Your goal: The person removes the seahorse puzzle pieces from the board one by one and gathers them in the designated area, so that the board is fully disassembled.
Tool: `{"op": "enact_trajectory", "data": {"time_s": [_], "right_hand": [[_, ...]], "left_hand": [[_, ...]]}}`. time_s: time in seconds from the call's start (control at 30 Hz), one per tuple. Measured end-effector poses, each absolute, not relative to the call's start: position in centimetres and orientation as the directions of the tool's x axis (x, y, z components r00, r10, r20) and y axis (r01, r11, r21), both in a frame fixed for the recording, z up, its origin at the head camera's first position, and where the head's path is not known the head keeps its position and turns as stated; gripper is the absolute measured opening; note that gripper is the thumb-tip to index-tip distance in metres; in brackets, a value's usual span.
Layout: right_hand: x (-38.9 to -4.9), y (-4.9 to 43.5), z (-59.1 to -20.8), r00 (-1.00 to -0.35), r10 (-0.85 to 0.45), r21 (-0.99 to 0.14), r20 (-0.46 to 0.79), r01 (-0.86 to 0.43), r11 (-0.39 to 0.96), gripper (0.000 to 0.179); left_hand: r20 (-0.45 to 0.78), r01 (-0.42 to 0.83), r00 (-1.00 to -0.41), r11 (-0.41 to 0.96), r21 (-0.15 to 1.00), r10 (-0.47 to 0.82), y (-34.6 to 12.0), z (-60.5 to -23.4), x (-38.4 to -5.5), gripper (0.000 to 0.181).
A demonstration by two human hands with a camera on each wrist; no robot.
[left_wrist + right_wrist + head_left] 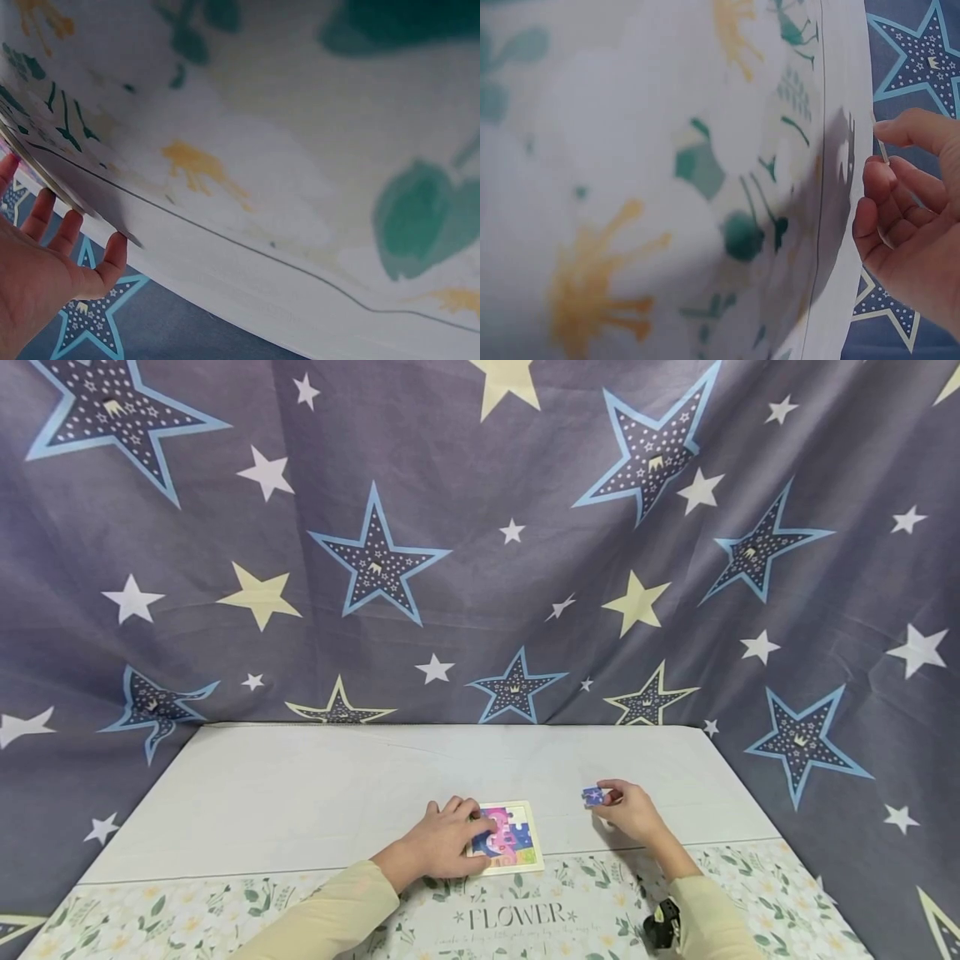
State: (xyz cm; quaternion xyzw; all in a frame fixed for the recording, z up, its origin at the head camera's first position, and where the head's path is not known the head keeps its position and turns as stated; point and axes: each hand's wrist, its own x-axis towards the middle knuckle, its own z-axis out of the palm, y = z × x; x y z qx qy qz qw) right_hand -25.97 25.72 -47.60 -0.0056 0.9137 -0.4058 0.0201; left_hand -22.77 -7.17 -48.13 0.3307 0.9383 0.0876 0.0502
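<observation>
A small jigsaw puzzle (522, 835) in a cream frame lies near the front of the table, with a pink figure on a blue ground. Toward its upper right the pale backing shows among the pieces. My left hand (438, 845) rests on its left side, fingers spread over the picture and covering part of it. In the left wrist view the fingertips meet the frame's edge (54, 182). To the right of the puzzle, my right hand (636, 814) pinches a blue puzzle piece (593, 796) between thumb and fingers, above the table. The right wrist view shows this piece edge-on.
The white table (300, 793) has a flower-printed cloth (225, 906) along its front, lettered FLOWER. A dark star-patterned curtain (450, 527) hangs behind and at both sides. A black wrist strap (662, 925) sits by the right sleeve.
</observation>
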Motion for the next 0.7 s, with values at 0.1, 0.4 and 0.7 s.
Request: {"op": "enact_trajectory", "data": {"time_s": [0.1,0.4,0.7], "right_hand": [[-25.9,25.9,-47.5,-0.999,-0.023,-0.746,-0.031,0.008,0.665,0.048],[-25.7,26.5,-47.2,-0.999,-0.018,-0.75,-0.033,0.013,0.661,0.047],[-25.7,27.2,-47.2,-0.999,-0.006,-0.736,-0.035,0.022,0.676,0.047]], "left_hand": [[-0.035,0.613,-0.776,0.766,0.195,0.63,-7.2,-48.1,-22.8,0.053],[-0.048,0.615,-0.77,0.761,0.207,0.636,-7.2,-48.0,-22.8,0.054],[-0.057,0.61,-0.772,0.764,0.21,0.633,-7.2,-48.1,-22.9,0.055]]}}
